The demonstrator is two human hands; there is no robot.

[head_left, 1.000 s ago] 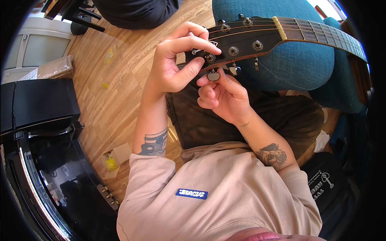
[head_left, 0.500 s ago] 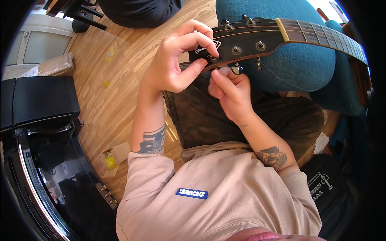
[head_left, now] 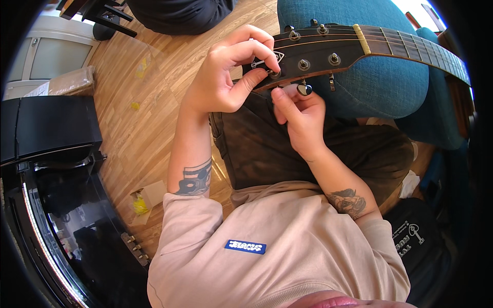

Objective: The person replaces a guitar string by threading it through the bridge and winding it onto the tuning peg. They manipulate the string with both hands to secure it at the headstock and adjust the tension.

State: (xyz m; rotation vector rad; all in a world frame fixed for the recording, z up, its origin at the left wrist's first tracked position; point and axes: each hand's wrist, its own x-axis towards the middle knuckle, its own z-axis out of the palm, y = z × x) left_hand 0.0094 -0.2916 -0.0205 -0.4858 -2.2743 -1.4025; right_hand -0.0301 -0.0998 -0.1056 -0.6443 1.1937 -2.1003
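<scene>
A guitar neck (head_left: 411, 45) reaches in from the right, its dark headstock (head_left: 319, 50) lying in front of me with several tuning posts and strings on it. At the headstock's left end, my left hand (head_left: 226, 72) is closed, thumb and index finger pinching round a tuning post (head_left: 276, 74). Just below the lower edge, my right hand (head_left: 302, 117) is closed in a pinch where that post's tuning knob sits; the fingers mostly hide it. Beside these fingers a shiny tuning knob (head_left: 304, 90) stands free, with another (head_left: 332, 82) farther right.
A teal upholstered seat (head_left: 375, 95) is under the neck. Left stands a glossy black piano-like cabinet (head_left: 77, 205). A small open box (head_left: 149, 197) and yellow scraps lie on the wood floor (head_left: 128, 118). A black bag (head_left: 423, 246) rests at lower right, a dark rounded thing (head_left: 179, 15) at the top.
My right hand has shifted slightly right along the headstock's edge, its fingers curled differently. The left thumb has risen a little toward the post. The headstock has barely moved.
</scene>
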